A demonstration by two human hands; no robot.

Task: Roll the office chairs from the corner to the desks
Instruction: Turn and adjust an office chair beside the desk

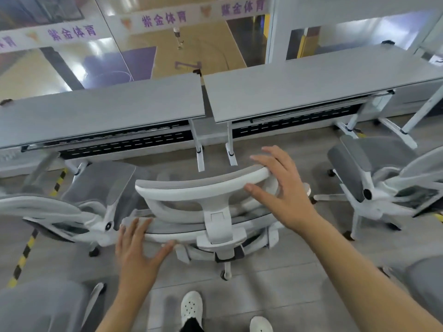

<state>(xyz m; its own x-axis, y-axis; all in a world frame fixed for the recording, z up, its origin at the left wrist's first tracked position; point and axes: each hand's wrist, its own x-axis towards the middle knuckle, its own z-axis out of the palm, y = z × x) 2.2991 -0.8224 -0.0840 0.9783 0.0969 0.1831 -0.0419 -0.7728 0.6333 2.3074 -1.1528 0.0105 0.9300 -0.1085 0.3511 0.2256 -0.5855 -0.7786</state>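
Observation:
A white-framed office chair with grey mesh stands right in front of me, its back towards me, facing the gap between two grey desks. My left hand lies over the top rim of its backrest, fingers over the edge and thumb spread below. My right hand wraps loosely around the right end of the headrest, fingers spread. The left desk and the right desk run side by side just beyond the chair.
A like chair sits at the left desk and another at the right desk, both close to the middle one. Grey chair parts show at the bottom left and bottom right. Yellow-black tape marks the floor on the left.

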